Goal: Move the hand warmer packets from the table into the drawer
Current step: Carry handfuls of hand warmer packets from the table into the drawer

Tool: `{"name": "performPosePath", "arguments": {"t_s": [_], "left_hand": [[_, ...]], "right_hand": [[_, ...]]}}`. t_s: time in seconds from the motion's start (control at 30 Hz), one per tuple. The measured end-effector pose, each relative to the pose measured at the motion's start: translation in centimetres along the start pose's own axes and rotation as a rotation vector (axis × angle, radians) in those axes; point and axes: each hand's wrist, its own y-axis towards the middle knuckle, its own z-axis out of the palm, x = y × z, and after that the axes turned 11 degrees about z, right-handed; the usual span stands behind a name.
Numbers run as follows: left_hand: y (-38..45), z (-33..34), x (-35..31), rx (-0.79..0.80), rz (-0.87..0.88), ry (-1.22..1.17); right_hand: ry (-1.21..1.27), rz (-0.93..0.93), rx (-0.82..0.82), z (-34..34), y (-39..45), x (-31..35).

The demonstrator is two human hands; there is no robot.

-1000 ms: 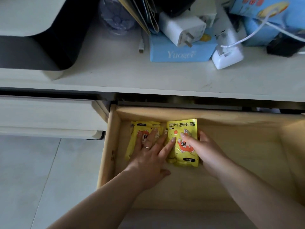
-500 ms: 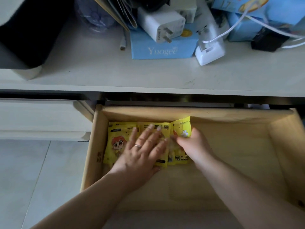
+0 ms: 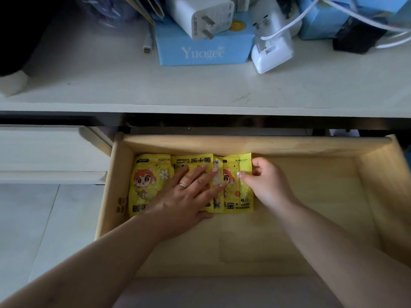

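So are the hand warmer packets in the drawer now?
In. The yellow hand warmer packets lie flat in a row at the open drawer's back left, under both hands; none shows on the table.

Four yellow hand warmer packets [image 3: 152, 174] lie in one drawer [image 3: 378, 185]; two hands.

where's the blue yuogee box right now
In the head view, the blue Yuogee box sits on the table, upper centre, under a white charger, above the open drawer.
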Motion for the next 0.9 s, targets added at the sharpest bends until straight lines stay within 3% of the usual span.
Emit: {"name": "performPosePath", "arguments": {"t_s": [0.23, 0.4, 0.57, 0.63, 0.73, 0.9], "left_hand": [[-0.1, 0.6, 0.6, -0.146, -0.011, -0.072], [-0.8, -0.5, -0.3, -0.125, -0.068, -0.154], [-4.4, -7.3, -3.4, -0.089, -0.339, -0.453], [-5.9, -10.5, -4.8, -0.079, -0.546, -0.741], [-7.9, -17.4, -6.5, -0.235, -0.845, -1.144], [-11.3, -29.2, -9.3, -0.415, -0.923, -1.319]], "right_hand": [[0.004, -0.065, -0.046, -0.2, 0.1, -0.3], [-0.01, -0.076, -0.062, -1.0, -2.0, 0.6], [-0.153, -0.075, 0.011, -4.6, -8.9, 3.2], [-0.167, -0.096, 0.071, -6.7, -12.4, 5.0], [-0.184, -0.115, 0.154, -10.1, -18.1, 8.2], [-0.154, -0.148, 0.219, -15.2, -27.5, 14.0]]}}
